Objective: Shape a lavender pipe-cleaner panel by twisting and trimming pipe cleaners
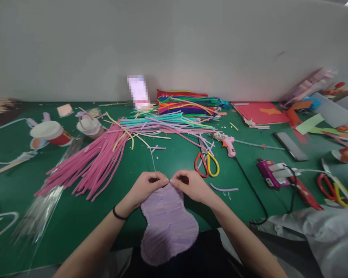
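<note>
A lavender fuzzy piece [169,220], wide at its lower end and apparently built from rows of pipe cleaners, hangs over the table's front edge. Its top edge is pinched between the thumb and fingers of my left hand [146,187]. Right beside it, my right hand [191,185] pinches the same edge, the fingertips of both hands nearly meeting. From my left fingers a thin pale strand [153,160] sticks up; I cannot make out whether it is joined to the piece. Red-and-yellow-handled scissors [206,164] lie just beyond my right hand.
Pink pipe cleaners [89,162] spread at left, with more colours [185,104] behind. A pink glue gun [228,146] trails a black cord past a purple power strip [271,173]. A phone [290,146], a paper cup [50,133] and more scissors [329,187] lie around the green table [174,156].
</note>
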### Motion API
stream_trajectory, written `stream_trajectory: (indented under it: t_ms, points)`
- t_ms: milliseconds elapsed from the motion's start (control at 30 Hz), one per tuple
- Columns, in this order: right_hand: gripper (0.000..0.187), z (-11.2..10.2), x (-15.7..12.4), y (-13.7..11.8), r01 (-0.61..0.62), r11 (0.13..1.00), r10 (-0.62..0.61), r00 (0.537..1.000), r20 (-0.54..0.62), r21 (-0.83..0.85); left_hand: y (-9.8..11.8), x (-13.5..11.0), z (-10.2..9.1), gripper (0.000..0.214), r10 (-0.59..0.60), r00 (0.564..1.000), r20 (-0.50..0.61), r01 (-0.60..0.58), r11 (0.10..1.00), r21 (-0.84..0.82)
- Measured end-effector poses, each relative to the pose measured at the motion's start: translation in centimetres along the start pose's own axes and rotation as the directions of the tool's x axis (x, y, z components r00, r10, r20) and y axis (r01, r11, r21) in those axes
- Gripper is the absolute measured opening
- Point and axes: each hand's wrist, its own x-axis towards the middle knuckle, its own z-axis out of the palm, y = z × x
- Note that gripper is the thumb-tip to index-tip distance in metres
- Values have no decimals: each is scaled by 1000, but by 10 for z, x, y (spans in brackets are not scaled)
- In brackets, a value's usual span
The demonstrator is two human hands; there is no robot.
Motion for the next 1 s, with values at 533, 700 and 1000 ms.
stream_trajectory:
  t_ms: [533,700,1000]
  points:
    - [53,1,-7,4,-98,970,109,993,-38,221,0,2,-1,25,-48,999,-12,48,998,32]
    - [25,5,-3,6,77,995,-73,996,-55,61,-1,2,-3,26,-53,999,-2,53,997,54]
    - [15,8,-10,5,129,970,-158,978,-133,-205,-2,3,-3,23,-48,998,27,47,998,29]
